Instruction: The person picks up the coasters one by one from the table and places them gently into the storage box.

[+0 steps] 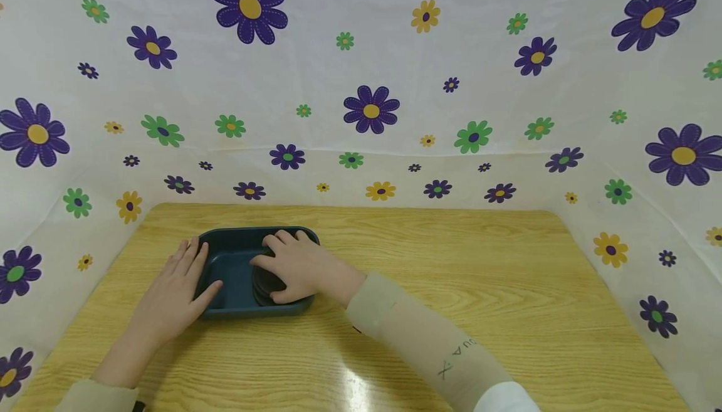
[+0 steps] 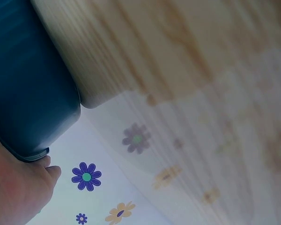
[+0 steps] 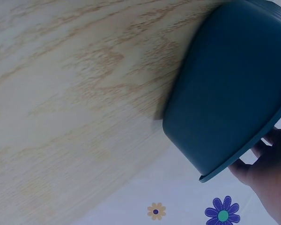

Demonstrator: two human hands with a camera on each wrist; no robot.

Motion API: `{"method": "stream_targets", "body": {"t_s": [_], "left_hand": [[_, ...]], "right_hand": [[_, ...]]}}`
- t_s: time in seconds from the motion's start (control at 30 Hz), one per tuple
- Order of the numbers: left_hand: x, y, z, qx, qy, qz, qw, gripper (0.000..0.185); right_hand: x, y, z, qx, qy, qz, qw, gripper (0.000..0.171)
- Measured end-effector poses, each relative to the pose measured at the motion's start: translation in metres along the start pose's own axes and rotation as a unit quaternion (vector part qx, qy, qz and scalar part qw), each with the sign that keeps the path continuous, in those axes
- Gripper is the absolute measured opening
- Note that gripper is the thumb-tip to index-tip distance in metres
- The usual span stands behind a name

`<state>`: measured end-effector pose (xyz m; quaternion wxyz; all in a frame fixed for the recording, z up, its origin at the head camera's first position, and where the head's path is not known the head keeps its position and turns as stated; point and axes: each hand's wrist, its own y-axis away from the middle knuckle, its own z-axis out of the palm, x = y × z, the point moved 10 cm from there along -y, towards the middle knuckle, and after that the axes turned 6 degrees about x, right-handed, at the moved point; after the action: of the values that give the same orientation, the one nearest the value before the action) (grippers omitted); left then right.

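Left hand (image 1: 177,290) flat, palm down, fingers (image 1: 188,256) straight and close together pointing forward, thumb spread to the right; right hand (image 1: 299,268) reaches in across from the right, beige-sleeved forearm angled, fingers curled downward with thumb tucked below.

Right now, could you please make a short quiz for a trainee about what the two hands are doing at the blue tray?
1. True or false: the left hand rests with straight fingers on the left rim of the dark blue tray.
2. What does the right hand cover inside the tray? A) a dark round object B) a yellow cup C) a spoon
3. Fill in: the tray stands on a ______ table.

Key: 1 true; 2 A; 3 wooden.
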<state>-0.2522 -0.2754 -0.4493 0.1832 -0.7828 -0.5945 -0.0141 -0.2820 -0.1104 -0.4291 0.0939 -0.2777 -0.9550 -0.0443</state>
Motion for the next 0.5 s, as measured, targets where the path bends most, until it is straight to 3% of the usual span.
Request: {"method": "stream_targets", "body": {"t_s": [0.5], "left_hand": [[0.001,0.0,0.0,-0.022,-0.013,-0.005,0.9997,0.085]], "right_hand": [[0.003,0.012,-0.008,0.022,-0.007,0.001,1.0,0.071]]}}
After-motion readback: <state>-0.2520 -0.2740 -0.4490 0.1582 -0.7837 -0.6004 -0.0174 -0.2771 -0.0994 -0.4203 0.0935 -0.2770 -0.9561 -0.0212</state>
